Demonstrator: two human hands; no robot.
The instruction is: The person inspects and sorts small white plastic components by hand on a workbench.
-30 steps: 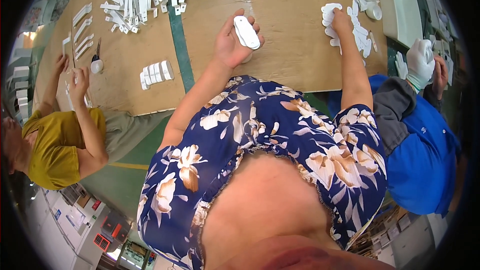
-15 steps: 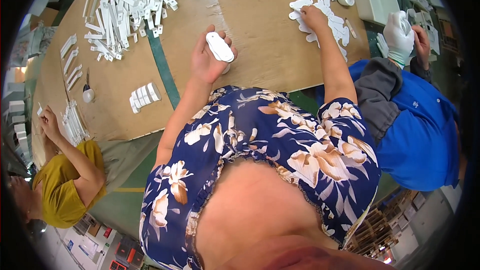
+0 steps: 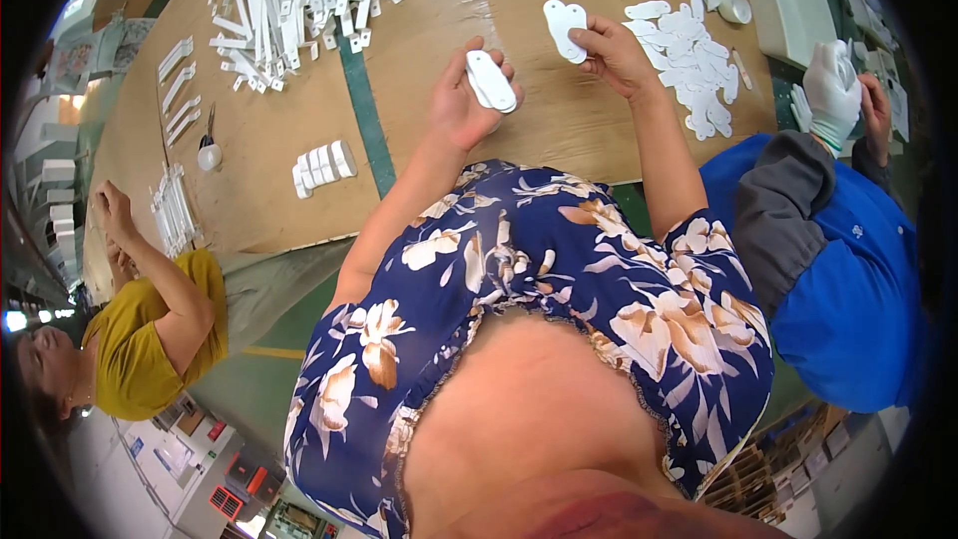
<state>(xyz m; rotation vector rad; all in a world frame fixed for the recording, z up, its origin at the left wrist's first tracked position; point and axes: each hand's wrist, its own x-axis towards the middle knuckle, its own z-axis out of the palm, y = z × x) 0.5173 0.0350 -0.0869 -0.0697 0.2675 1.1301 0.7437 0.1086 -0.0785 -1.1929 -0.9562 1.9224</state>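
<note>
My left hand [image 3: 461, 108] is closed around a small stack of white oval plates [image 3: 491, 81] with little holes near the ends. To the right of it, my right hand [image 3: 617, 56] pinches white oval pieces [image 3: 564, 28] of the same kind between thumb and fingers; they fan apart, and at least two show. Both hands are above the table, with a gap between them. Beyond my right hand spreads a loose pile of white oval plates [image 3: 689, 65].
White bent strips [image 3: 284, 10] lie heaped at the far left. Nearer are a row of stacked white plates [image 3: 324, 168] and a dark-tipped tool [image 3: 209, 155]. A white tray [image 3: 778, 0] stands at the far right. One co-worker sits on each side; the right one wears a white glove [image 3: 832, 88].
My right hand has come away from the pile, moving left toward my left hand with oval plates in its fingers. My left hand still holds its stack. The whole view has shifted slightly.
</note>
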